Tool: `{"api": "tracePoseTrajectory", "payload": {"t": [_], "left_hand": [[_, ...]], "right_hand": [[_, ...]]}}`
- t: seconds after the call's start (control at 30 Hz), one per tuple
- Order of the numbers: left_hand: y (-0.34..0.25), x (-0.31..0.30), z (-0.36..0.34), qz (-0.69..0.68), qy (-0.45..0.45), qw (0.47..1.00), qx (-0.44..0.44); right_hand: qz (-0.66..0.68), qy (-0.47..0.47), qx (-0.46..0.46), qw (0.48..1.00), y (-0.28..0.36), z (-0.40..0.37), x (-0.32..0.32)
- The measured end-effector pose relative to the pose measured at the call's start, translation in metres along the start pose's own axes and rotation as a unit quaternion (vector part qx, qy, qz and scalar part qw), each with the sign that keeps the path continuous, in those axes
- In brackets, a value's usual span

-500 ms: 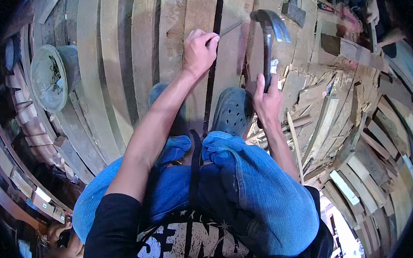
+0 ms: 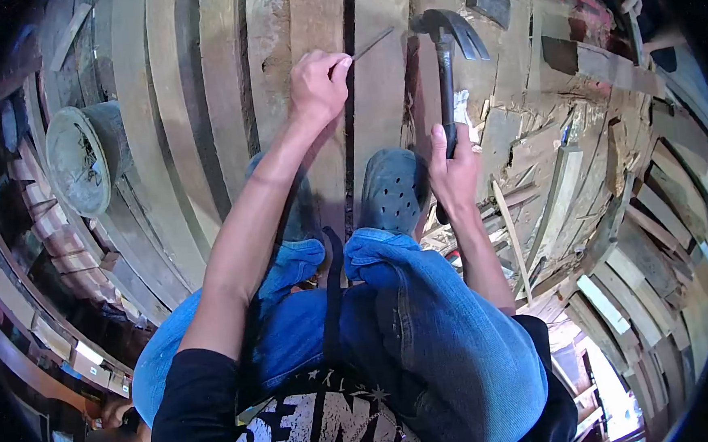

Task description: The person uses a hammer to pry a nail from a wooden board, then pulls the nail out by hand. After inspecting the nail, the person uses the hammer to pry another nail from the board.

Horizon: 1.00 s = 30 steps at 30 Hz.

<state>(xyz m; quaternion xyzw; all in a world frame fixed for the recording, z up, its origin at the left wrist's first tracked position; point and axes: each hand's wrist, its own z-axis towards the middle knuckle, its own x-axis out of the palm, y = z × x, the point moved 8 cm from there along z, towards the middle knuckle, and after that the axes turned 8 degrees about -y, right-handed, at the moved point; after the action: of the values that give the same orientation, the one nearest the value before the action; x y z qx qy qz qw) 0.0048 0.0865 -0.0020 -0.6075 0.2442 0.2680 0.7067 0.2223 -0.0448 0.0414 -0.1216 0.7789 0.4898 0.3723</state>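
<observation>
Above planks point(image 2: 224, 83): nail point(image 2: 372, 44) juts from pinching left hand point(image 2: 317, 85) fingers; right hand point(image 2: 454, 170) fingers grip hammer point(image 2: 445, 57).

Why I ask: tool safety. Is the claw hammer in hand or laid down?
In hand. The right hand is wrapped round the handle of the claw hammer, its head above the fist, claw pointing right.

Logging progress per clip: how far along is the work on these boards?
Done: the weathered wooden planks lie side by side. In hand: the left hand pinches a thin grey metal spike over the dark gap; the right hand grips a dark claw hammer, head apart from the spike. Left: the spike looks undriven, its length showing.
</observation>
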Motion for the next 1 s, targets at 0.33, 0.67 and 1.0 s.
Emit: {"api": "tracePoseTrajectory", "payload": {"t": [0.33,0.67,1.0], "left_hand": [[-0.003,-0.002,-0.002,-0.036,-0.010,0.999,-0.003],[-0.004,-0.005,-0.004,-0.045,-0.023,0.999,-0.006],[-0.002,-0.003,-0.003,-0.046,-0.034,0.998,-0.013]], "right_hand": [[0.000,-0.013,-0.004,1.000,0.007,0.007,0.000],[-0.042,0.037,-0.034,0.998,-0.002,0.002,0.011],[-0.072,0.058,-0.034,0.995,0.007,0.008,0.012]]}}
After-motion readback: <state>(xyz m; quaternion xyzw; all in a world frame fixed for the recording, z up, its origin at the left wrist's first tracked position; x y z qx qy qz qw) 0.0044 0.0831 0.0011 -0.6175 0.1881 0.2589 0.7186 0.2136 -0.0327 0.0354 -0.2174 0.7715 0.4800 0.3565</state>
